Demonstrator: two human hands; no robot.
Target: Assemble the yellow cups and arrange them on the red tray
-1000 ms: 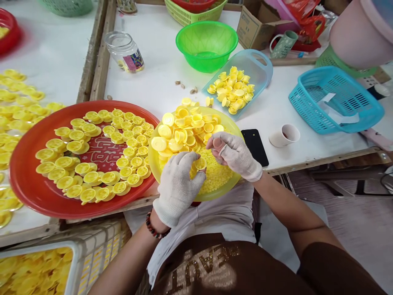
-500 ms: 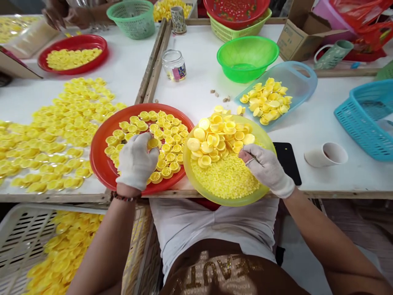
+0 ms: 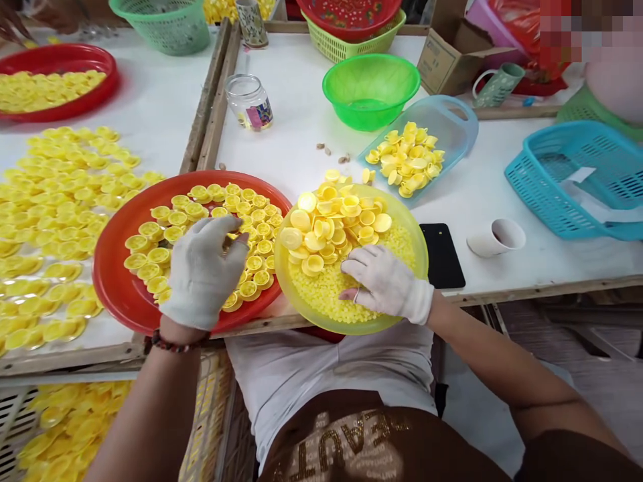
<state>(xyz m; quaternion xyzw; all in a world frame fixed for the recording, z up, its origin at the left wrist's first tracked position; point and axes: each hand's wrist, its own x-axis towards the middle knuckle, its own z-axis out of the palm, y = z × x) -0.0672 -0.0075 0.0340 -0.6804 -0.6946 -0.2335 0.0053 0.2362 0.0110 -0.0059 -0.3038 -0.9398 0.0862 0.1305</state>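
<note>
White-gloved, my left hand [image 3: 203, 268] is over the red tray [image 3: 113, 294], its thumb and fingers curved apart with no piece visible between them. Small round yellow cups [image 3: 149, 271] filled with beads stand across that tray. To the right, my right hand [image 3: 384, 281], also gloved, rests over the yellow bowl [image 3: 419, 268], fingers spread at the loose yellow beads [image 3: 321, 298]. Empty yellow cups [image 3: 326, 224] are heaped on the far side of the bowl, just beyond my right fingertips. The bowl overlaps the red tray's right edge.
Behind are a blue tray [image 3: 459, 130] of yellow pieces, a green basin [image 3: 372, 90] and a glass jar [image 3: 250, 104]. On the right lie a black phone [image 3: 443, 256], a paper cup [image 3: 495, 239] and a blue basket [image 3: 552, 194]. Yellow pieces [image 3: 60, 194] cover the left table. Another person's hands [image 3: 55, 15] show top left.
My left hand has released the yellow cup it held. My right hand has opened and moved lower over the beads. The view has swung right, shifting the scene left.
</note>
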